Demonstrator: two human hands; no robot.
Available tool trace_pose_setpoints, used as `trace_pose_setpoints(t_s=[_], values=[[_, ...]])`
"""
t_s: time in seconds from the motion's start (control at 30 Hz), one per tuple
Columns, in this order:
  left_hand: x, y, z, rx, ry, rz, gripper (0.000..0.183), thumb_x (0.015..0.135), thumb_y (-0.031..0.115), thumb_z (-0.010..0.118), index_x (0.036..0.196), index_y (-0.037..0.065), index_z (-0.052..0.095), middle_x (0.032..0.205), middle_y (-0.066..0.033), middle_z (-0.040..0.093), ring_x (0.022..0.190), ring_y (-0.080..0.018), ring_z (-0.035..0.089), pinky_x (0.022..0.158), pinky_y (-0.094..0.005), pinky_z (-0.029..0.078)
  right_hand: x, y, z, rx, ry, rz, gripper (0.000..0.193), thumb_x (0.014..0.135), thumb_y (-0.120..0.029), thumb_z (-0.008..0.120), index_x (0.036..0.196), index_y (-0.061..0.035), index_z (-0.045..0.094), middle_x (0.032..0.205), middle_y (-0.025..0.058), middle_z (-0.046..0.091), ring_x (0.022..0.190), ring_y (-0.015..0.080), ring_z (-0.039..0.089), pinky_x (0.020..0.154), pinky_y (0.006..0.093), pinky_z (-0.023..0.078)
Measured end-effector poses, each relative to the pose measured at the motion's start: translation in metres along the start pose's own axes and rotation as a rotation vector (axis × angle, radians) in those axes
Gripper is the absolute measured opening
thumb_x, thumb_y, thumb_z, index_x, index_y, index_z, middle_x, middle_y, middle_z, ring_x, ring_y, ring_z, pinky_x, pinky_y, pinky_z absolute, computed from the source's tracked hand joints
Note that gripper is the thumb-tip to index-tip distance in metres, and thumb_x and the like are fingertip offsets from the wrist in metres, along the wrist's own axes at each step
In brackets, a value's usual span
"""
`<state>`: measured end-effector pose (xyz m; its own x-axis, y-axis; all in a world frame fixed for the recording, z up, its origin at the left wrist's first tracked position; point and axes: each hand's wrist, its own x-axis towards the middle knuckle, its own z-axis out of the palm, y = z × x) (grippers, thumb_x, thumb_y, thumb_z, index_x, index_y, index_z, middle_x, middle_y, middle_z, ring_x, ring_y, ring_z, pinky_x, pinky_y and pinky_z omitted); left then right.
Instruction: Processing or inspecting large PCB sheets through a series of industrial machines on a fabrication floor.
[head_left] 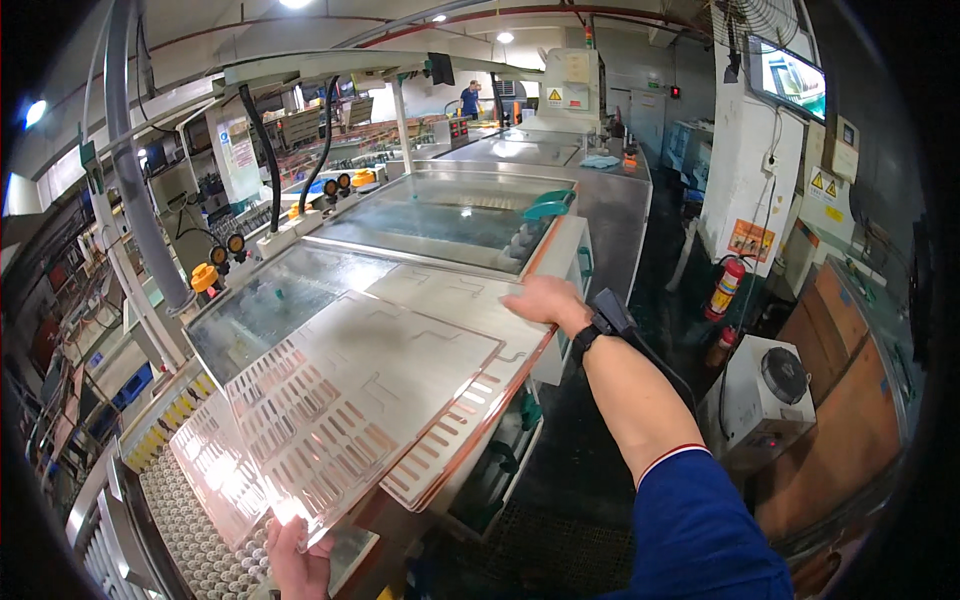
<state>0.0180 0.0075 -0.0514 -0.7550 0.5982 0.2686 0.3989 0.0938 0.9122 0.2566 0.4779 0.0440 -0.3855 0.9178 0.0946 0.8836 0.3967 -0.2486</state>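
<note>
Several thin, light-coloured panels with copper-toned edges and rows of slots, like circuit board panels, lie overlapping on a glass-topped machine. The top slotted panel [370, 370] slants toward me. My left hand [298, 562] is closed on its near corner, thumb and fingers at the edge. Under it, another slotted panel [455, 425] shows along the right side. My right hand [548, 302] is closed at that lower panel's far right edge, fingers curled on its surface; their undersides are hidden. A further panel [215, 460] sticks out at the left, over the rollers.
A conveyor of white rollers [185, 510] runs at the lower left. Beyond the panels is a glass lid [430, 220] with a green handle [549, 205]. On the right stand a fire extinguisher [726, 287] and a white box unit [765, 395]. A distant person [470, 100] stands at the back.
</note>
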Motion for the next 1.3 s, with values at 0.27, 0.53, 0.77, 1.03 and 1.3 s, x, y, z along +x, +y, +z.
trace_pose_setpoints(t_s=[0.27,0.53,0.77,1.03,1.3], values=[[0.013,-0.002,0.005,-0.503,-0.055,-0.222,0.032,0.09,0.01,0.059,0.12,-0.002,0.057,0.111,-0.0157,0.064,0.095,-0.0283,0.065,0.081,-0.0396,0.055,0.007,0.003,0.005,-0.029,0.006,-0.002,0.069,0.087,-0.059,0.053,0.116,0.0008,0.068,0.116,0.0218,0.068,0.109,0.0373,0.065,0.092,0.0456,0.052],[0.018,0.008,0.014,-0.952,-0.008,-0.416,0.022,0.096,0.009,0.053,0.117,0.001,0.052,0.098,-0.0093,0.065,0.082,-0.0231,0.07,0.064,-0.0358,0.062,0.005,0.006,0.005,-0.018,0.028,-0.002,0.069,0.087,-0.06,0.054,0.116,0.0011,0.068,0.115,0.0221,0.069,0.107,0.0373,0.066,0.09,0.0461,0.052],[0.017,0.001,0.013,-0.933,0.029,-0.424,0.025,0.095,0.01,0.055,0.117,0.0,0.052,0.101,-0.01,0.065,0.083,-0.0238,0.07,0.065,-0.0356,0.063,0.005,0.006,0.005,-0.016,0.021,-0.004,0.069,0.087,-0.06,0.053,0.116,0.0015,0.068,0.115,0.0225,0.068,0.108,0.0377,0.066,0.091,0.047,0.052],[0.019,0.013,0.009,-0.945,-0.053,-0.442,0.037,0.093,0.004,0.052,0.13,0.001,0.049,0.106,-0.012,0.066,0.078,-0.021,0.069,0.056,-0.0303,0.057,0.0,0.001,-0.001,-0.014,0.02,0.007,0.069,0.086,-0.059,0.054,0.115,0.0027,0.068,0.114,0.023,0.069,0.108,0.0377,0.066,0.091,0.0464,0.052],[0.019,0.025,0.015,-0.968,-0.002,-0.462,0.038,0.091,0.003,0.051,0.129,-0.001,0.049,0.104,-0.0122,0.066,0.076,-0.0204,0.068,0.056,-0.0301,0.056,0.004,0.005,0.005,-0.012,0.039,-0.011,0.069,0.085,-0.059,0.054,0.113,0.0023,0.069,0.113,0.0231,0.069,0.107,0.0372,0.066,0.091,0.0461,0.052]])
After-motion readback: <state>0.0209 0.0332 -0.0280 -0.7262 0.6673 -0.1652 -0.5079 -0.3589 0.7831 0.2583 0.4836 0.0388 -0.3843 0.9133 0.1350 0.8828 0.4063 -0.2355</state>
